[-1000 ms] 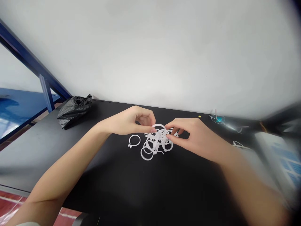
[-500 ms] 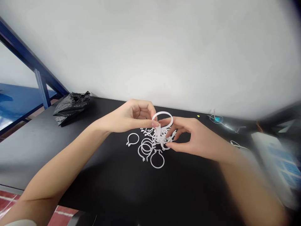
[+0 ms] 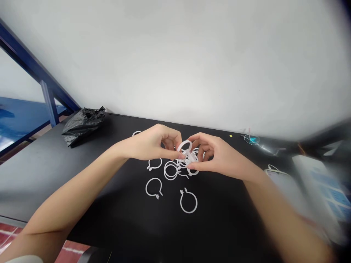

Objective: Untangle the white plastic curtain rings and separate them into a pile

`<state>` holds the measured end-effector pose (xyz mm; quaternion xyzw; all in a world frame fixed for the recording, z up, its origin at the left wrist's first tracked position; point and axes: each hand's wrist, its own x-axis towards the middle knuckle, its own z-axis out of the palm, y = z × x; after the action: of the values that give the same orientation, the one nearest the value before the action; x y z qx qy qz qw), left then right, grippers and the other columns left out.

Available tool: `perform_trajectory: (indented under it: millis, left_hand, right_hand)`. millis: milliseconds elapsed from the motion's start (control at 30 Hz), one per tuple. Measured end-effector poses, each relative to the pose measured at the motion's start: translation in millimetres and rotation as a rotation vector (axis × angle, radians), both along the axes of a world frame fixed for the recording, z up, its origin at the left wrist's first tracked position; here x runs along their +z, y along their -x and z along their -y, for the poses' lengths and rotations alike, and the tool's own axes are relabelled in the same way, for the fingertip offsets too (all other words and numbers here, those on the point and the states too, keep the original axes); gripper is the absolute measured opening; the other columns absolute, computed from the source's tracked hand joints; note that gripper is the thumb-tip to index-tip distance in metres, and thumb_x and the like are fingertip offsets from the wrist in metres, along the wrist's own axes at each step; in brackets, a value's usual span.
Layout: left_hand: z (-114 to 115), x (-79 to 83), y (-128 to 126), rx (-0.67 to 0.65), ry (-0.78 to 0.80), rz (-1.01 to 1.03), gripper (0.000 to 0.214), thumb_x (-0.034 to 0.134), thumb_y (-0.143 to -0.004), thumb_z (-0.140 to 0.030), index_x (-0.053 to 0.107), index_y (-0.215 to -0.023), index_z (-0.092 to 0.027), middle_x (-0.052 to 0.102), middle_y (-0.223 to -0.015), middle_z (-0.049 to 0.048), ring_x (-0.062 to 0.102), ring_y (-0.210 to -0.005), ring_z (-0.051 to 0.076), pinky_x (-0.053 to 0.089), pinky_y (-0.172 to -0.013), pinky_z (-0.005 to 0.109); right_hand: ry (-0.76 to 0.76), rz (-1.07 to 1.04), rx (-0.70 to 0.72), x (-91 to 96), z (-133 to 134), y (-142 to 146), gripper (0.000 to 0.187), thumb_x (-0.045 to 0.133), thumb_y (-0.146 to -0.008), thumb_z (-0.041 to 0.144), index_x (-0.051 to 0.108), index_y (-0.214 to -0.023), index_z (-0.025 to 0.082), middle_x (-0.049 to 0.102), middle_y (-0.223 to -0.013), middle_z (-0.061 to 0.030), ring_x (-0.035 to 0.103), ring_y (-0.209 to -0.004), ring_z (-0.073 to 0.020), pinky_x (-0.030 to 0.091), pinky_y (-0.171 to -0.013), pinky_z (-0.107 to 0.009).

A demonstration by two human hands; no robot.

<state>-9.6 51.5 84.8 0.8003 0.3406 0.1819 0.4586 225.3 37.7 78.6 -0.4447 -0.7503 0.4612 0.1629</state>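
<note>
A thick white plastic ring (image 3: 184,145) with a flat end piece is held up over a loose pile of thin white open rings (image 3: 170,170) with small clasp ends. My left hand (image 3: 161,142) pinches its left side between thumb and fingers. From the other side, my right hand (image 3: 211,153) has its thumb and fingertips closed around the end piece, which they partly cover. Separate from the pile lie an open ring (image 3: 188,212) in front and another open ring (image 3: 146,188) to its left. My hands hide much of the pile.
A crumpled black plastic bag (image 3: 83,124) lies at the back left of the black table (image 3: 131,223). A white phone-like object (image 3: 279,179) and a blurred white-and-blue box (image 3: 318,190) are at the right. Behind the table stands a white wall (image 3: 175,65).
The held ring has tilted and dropped slightly, and my right hand has come in to grip it. Two loose rings now lie farther forward; another shows behind my left wrist.
</note>
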Motion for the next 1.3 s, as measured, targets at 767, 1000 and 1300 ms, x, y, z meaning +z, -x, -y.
perform_trajectory:
  millis: [767, 1000, 1300]
  left_hand:
    - [1, -14.9, -7, 0.101, -0.288, -0.243, 0.024, 0.069, -0.082, -0.035, 0.060, -0.069, -0.017, 0.063, -0.062, -0.0018, 0.054, -0.054, 0.010, 0.034, -0.050, 0.021]
    - [-1, -15.7, -10, 0.152, -0.330, -0.356, 0.020, 0.071, -0.079, -0.028, 0.059, -0.067, -0.017, 0.067, -0.067, -0.0001, 0.058, -0.059, 0.012, 0.034, -0.052, 0.022]
    - [-1, -7.3, 0, 0.108, -0.337, -0.199, 0.018, 0.071, -0.079, -0.027, 0.062, -0.069, -0.015, 0.064, -0.107, 0.0070, 0.061, -0.080, 0.015, 0.050, -0.066, 0.026]
  right_hand:
    - [0.099, -0.110, 0.000, -11.4, -6, 6, 0.021, 0.071, -0.082, 0.037, 0.065, -0.090, 0.018, 0.075, -0.089, -0.0055, 0.072, -0.083, -0.0194, 0.056, -0.074, -0.033]
    - [0.208, -0.129, 0.171, -3.5, -13, -3, 0.017, 0.072, -0.081, 0.032, 0.065, -0.086, 0.017, 0.075, -0.093, -0.0054, 0.071, -0.088, -0.0195, 0.056, -0.082, -0.036]
    - [-0.238, 0.259, 0.161, -22.0, -8, -1, 0.011, 0.063, -0.081, 0.021, 0.073, -0.084, 0.020, 0.072, -0.091, -0.0051, 0.066, -0.080, -0.0200, 0.051, -0.073, -0.032]
